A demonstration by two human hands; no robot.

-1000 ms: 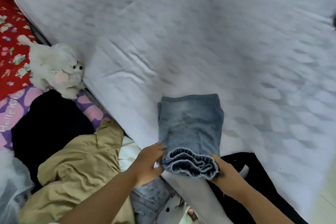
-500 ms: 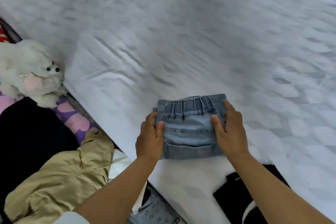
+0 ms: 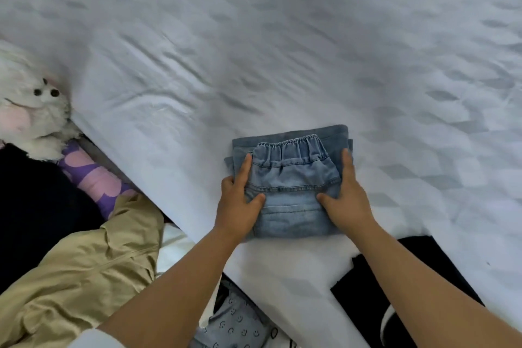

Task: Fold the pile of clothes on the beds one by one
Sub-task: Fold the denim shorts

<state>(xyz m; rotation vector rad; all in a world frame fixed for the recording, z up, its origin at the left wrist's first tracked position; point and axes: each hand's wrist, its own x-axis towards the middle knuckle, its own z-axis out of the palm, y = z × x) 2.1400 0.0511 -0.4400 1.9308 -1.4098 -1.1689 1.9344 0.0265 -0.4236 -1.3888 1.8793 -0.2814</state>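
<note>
1. Near the front edge of the white patterned bedsheet [image 3: 282,51], a folded pair of light blue denim jeans [image 3: 291,186] lies flat in a compact rectangle, its elastic waistband turned up on top.
2. The left hand [image 3: 240,200] presses flat on the left side of the jeans, fingers straight and together, thumb spread onto the denim.
3. The right hand [image 3: 346,195] presses the right side in the same way, fingers extended, thumb angled inward.
4. A black garment with a white stripe [image 3: 395,291] lies on the sheet near the right forearm.
5. On the lower neighbouring surface to the left sit a white fluffy plush toy [image 3: 31,110], a crumpled khaki jacket [image 3: 84,277], a dark garment [image 3: 36,206] and a grey smiley-print cloth [image 3: 234,325].
</note>
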